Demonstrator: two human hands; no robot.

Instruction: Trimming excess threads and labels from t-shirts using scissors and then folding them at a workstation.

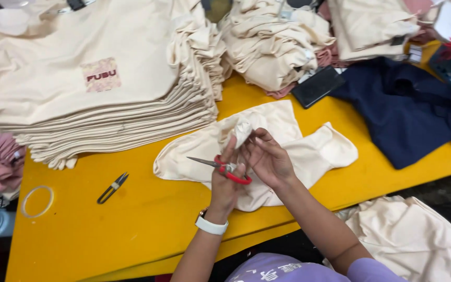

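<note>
Between both hands [225, 180] [268, 159] — cream garment [288, 136], pinched up.

A: Bright, even light from overhead; soft shadows sit under the stacked cream shirts [95, 104] and the hands.

B: Mild sheen on the yellow table [131, 224]. Centre sharp; corners slightly soft and stretched.

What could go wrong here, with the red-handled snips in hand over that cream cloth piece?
The red-handled snips sit in the left hand with the blades pointing out over the cream cloth piece, so they might nick the fabric. The right hand pinches a bunched fold close to the blades; a finger could get cut.
</note>
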